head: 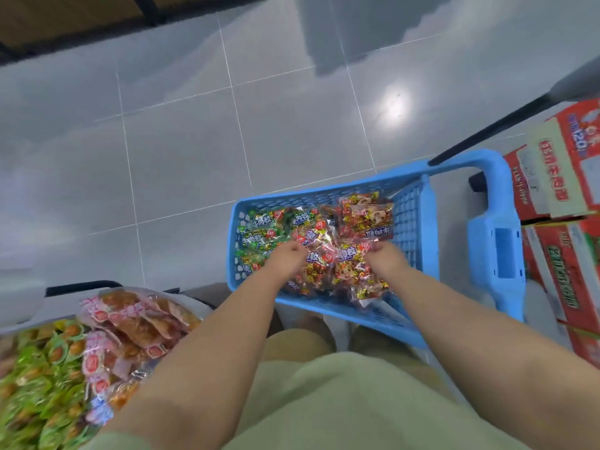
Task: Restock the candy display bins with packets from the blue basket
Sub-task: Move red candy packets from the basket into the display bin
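Centre right of the frame, a blue basket [324, 198] on the floor holds crinkly packets [365, 219]. The left hand [290, 253] and right hand [383, 254] both curl onto red ones, gripping them. The packets look light, soft and slippery, so a pinch at a sealed edge should do. The bins [199, 303] sit lower left.

Pale green short-sleeved shirt [324, 404], bare forearms [201, 336], khaki-clad knees [298, 341]

"牛肉粒" on the packets [365, 219]; upside-down "120" on a red carton [566, 170]
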`<act>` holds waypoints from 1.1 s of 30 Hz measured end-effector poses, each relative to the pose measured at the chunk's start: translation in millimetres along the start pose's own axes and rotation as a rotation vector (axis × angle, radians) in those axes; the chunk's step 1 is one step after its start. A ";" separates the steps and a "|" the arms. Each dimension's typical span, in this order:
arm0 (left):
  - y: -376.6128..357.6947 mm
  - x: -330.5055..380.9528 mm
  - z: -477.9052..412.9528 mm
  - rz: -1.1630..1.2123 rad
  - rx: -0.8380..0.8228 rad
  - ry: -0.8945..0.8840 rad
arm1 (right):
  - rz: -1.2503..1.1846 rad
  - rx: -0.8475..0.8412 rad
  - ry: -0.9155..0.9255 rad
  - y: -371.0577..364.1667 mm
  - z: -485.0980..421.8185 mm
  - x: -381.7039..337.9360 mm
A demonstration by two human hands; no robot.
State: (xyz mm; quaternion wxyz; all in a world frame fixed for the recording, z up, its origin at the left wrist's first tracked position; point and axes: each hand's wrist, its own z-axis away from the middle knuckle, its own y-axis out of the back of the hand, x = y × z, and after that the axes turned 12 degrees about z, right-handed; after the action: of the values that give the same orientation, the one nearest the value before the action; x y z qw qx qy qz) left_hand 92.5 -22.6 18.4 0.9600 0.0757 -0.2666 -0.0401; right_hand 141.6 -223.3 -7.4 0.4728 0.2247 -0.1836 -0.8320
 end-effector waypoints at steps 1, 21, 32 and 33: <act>0.4 -0.4 -2.7 0.010 -0.006 0.024 | -0.030 -0.020 -0.036 -3.0 -3.6 -0.3; -36.2 1.1 -0.3 0.246 -0.027 0.127 | -0.527 0.033 0.049 6.3 19.3 34.5; -23.8 2.8 -5.5 0.588 -0.155 0.195 | -0.697 -0.205 0.076 12.0 13.2 7.1; -19.4 -2.3 -11.5 0.568 -0.081 0.184 | -0.638 -0.104 0.039 11.8 4.1 4.8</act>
State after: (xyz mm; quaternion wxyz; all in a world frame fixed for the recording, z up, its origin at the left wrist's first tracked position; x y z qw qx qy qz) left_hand 95.8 -40.0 4.3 0.9551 -0.0372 -0.1874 0.2265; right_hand 145.5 -232.8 1.1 0.2023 0.2624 -0.0520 -0.9421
